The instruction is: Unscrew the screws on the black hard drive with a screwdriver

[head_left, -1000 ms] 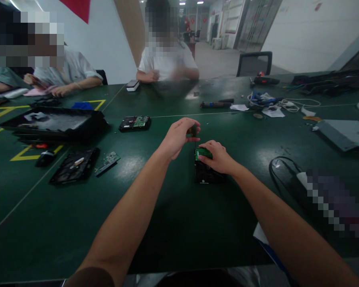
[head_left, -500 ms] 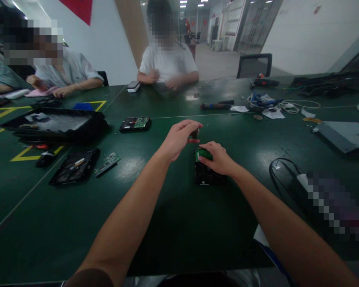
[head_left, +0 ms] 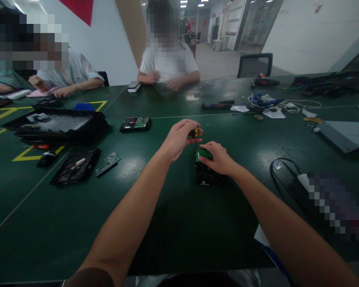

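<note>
A black hard drive [head_left: 207,176] with a green circuit board [head_left: 204,154] on top lies on the green table [head_left: 173,223] in front of me. My right hand [head_left: 217,158] rests on it, fingers curled over the board and pressing it down. My left hand [head_left: 179,137] is closed round the dark handle of a small screwdriver [head_left: 194,132] with a yellow mark. The screwdriver stands upright with its tip at the drive's far left corner.
Another hard drive [head_left: 135,124] lies farther left. An opened drive [head_left: 74,166] and a loose circuit board [head_left: 108,163] lie beside a black tray [head_left: 54,124]. Cables [head_left: 283,105] and a grey panel [head_left: 344,135] sit right. Other people sit across the table.
My left fingers have shifted round the screwdriver handle, and its yellow mark now shows. My right hand and the drive stay put.
</note>
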